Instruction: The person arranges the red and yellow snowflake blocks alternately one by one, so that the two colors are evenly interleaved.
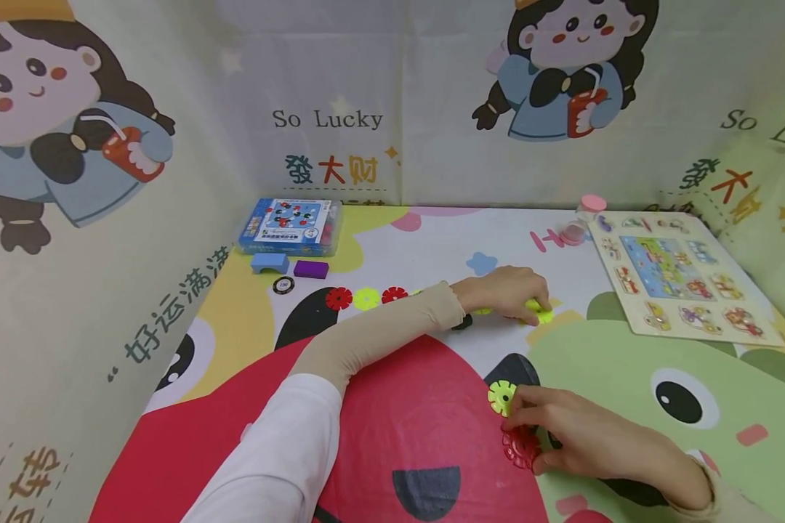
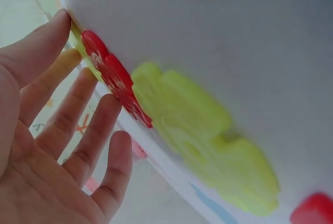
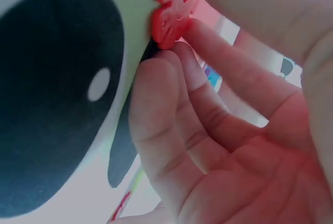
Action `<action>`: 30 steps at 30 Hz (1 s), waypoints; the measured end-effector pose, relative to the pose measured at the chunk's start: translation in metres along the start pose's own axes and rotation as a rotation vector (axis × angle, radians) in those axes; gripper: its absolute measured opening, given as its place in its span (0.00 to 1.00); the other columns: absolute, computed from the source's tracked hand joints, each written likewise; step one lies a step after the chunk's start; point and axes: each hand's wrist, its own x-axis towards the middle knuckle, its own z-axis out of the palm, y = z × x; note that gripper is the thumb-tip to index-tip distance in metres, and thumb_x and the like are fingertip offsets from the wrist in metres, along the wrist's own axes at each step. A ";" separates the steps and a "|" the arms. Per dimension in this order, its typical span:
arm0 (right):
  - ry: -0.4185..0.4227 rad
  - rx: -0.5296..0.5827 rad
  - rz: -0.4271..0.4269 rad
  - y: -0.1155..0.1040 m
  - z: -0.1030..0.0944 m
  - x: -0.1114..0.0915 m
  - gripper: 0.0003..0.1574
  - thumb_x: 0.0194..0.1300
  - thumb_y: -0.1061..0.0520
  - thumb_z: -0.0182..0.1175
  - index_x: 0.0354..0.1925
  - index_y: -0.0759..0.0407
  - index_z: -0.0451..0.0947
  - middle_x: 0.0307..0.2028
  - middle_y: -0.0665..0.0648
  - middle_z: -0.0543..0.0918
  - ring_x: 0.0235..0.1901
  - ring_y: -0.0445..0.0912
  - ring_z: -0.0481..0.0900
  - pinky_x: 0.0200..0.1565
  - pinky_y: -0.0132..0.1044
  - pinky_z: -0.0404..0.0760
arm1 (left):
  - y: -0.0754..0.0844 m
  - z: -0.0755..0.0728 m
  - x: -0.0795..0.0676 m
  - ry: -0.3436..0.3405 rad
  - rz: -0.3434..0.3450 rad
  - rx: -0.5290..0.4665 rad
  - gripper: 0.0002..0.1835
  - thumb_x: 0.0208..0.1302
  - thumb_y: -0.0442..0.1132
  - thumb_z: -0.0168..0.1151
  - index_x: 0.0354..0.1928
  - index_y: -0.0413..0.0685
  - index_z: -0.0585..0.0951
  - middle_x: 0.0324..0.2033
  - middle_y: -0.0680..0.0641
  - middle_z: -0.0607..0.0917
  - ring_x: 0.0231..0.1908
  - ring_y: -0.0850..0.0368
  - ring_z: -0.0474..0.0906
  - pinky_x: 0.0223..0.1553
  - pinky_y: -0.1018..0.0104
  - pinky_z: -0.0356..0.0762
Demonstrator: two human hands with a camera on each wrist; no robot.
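My left hand (image 1: 509,292) reaches across to the far side of the table, its thumb and forefinger pinching the edges of a yellow flower-shaped disc (image 1: 541,314). In the left wrist view a red flower disc (image 2: 114,76) lies right beside the fingertips, followed by a larger-looking yellow one (image 2: 203,135). Nearer the front, my right hand (image 1: 582,428) holds a red flower disc (image 1: 520,446) between thumb and fingers. Another yellow disc (image 1: 501,398) lies just beyond those fingertips. Left of my forearm the row shows a red disc (image 1: 339,298) and a yellow disc (image 1: 366,298); the sleeve hides part of it.
At the back left stands a blue boxed set (image 1: 291,226), with a blue arch block (image 1: 270,263), a purple block (image 1: 311,269) and a black round chip (image 1: 283,285) before it. A pink-lidded jar (image 1: 582,221) and a picture puzzle board (image 1: 677,272) sit back right.
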 end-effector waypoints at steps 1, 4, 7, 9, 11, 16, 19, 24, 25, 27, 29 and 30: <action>-0.009 0.011 0.013 0.000 -0.001 0.000 0.23 0.51 0.36 0.68 0.45 0.38 0.79 0.41 0.39 0.73 0.36 0.29 0.70 0.32 0.23 0.72 | 0.000 0.000 0.000 0.000 -0.001 -0.002 0.21 0.58 0.55 0.64 0.56 0.70 0.79 0.55 0.62 0.77 0.57 0.67 0.68 0.55 0.74 0.67; -0.020 0.024 0.034 0.000 -0.002 0.001 0.22 0.50 0.36 0.68 0.42 0.37 0.77 0.39 0.38 0.73 0.34 0.29 0.70 0.31 0.23 0.72 | -0.001 0.001 0.002 -0.001 -0.007 -0.001 0.21 0.58 0.55 0.64 0.56 0.71 0.79 0.55 0.62 0.77 0.57 0.67 0.69 0.54 0.74 0.67; 0.005 0.020 0.001 -0.001 0.000 0.002 0.20 0.50 0.40 0.70 0.42 0.36 0.78 0.39 0.37 0.74 0.34 0.28 0.71 0.32 0.22 0.73 | -0.001 0.000 0.002 -0.003 -0.009 0.005 0.22 0.58 0.55 0.64 0.56 0.70 0.78 0.56 0.62 0.77 0.57 0.67 0.68 0.54 0.74 0.67; 0.037 -0.004 -0.034 -0.002 0.002 0.001 0.19 0.49 0.42 0.72 0.42 0.36 0.79 0.38 0.36 0.74 0.34 0.27 0.71 0.33 0.22 0.74 | -0.001 0.000 0.001 -0.003 -0.007 0.012 0.22 0.59 0.55 0.64 0.56 0.70 0.78 0.56 0.62 0.77 0.57 0.67 0.68 0.54 0.74 0.67; 0.060 -0.028 -0.058 -0.002 0.004 0.002 0.20 0.48 0.43 0.72 0.41 0.36 0.80 0.37 0.35 0.74 0.34 0.26 0.71 0.33 0.21 0.74 | -0.001 -0.001 0.000 -0.002 -0.007 0.016 0.21 0.59 0.55 0.64 0.56 0.70 0.78 0.56 0.62 0.77 0.57 0.67 0.68 0.54 0.74 0.67; 0.072 -0.035 -0.085 0.001 0.000 0.005 0.22 0.45 0.43 0.73 0.41 0.35 0.80 0.36 0.34 0.74 0.30 0.25 0.70 0.31 0.17 0.70 | 0.000 -0.002 -0.001 -0.002 -0.011 0.013 0.21 0.59 0.54 0.64 0.56 0.70 0.78 0.56 0.62 0.77 0.57 0.67 0.68 0.55 0.74 0.66; 0.094 -0.004 -0.094 0.013 -0.016 0.005 0.23 0.45 0.46 0.74 0.41 0.34 0.79 0.35 0.34 0.74 0.27 0.27 0.70 0.27 0.17 0.68 | 0.001 -0.003 -0.001 0.002 -0.006 0.019 0.21 0.59 0.54 0.63 0.56 0.70 0.79 0.56 0.62 0.77 0.57 0.67 0.69 0.55 0.74 0.67; 0.221 -0.029 0.036 0.065 -0.060 -0.006 0.28 0.38 0.51 0.78 0.41 0.36 0.80 0.33 0.35 0.78 0.26 0.30 0.73 0.24 0.25 0.72 | 0.001 -0.001 0.001 0.009 -0.003 0.001 0.21 0.58 0.54 0.64 0.56 0.68 0.79 0.55 0.61 0.78 0.57 0.66 0.70 0.57 0.73 0.67; 0.255 -0.050 0.076 0.078 -0.067 -0.009 0.28 0.37 0.53 0.79 0.40 0.38 0.81 0.32 0.35 0.78 0.26 0.31 0.74 0.23 0.26 0.73 | 0.001 -0.001 0.002 0.008 -0.004 -0.004 0.22 0.58 0.54 0.65 0.56 0.67 0.79 0.55 0.61 0.79 0.57 0.67 0.70 0.57 0.74 0.67; 0.317 -0.100 0.153 0.105 -0.079 -0.014 0.27 0.36 0.55 0.79 0.39 0.40 0.82 0.30 0.36 0.79 0.26 0.32 0.76 0.24 0.28 0.74 | 0.000 0.000 0.003 0.013 -0.002 -0.009 0.21 0.58 0.54 0.65 0.55 0.67 0.80 0.55 0.61 0.79 0.57 0.67 0.70 0.56 0.74 0.68; 0.361 -0.132 0.218 0.128 -0.086 -0.015 0.25 0.35 0.55 0.79 0.37 0.44 0.83 0.28 0.38 0.81 0.25 0.33 0.77 0.23 0.28 0.74 | -0.001 0.001 0.004 0.017 -0.001 -0.003 0.21 0.58 0.54 0.65 0.55 0.67 0.80 0.54 0.62 0.79 0.57 0.67 0.70 0.56 0.74 0.68; 0.372 -0.149 0.244 0.137 -0.088 -0.015 0.24 0.36 0.54 0.79 0.37 0.46 0.84 0.27 0.40 0.81 0.25 0.34 0.77 0.24 0.28 0.74 | -0.001 0.001 0.004 0.020 0.000 -0.001 0.21 0.58 0.54 0.65 0.54 0.67 0.80 0.54 0.62 0.79 0.56 0.67 0.70 0.55 0.74 0.68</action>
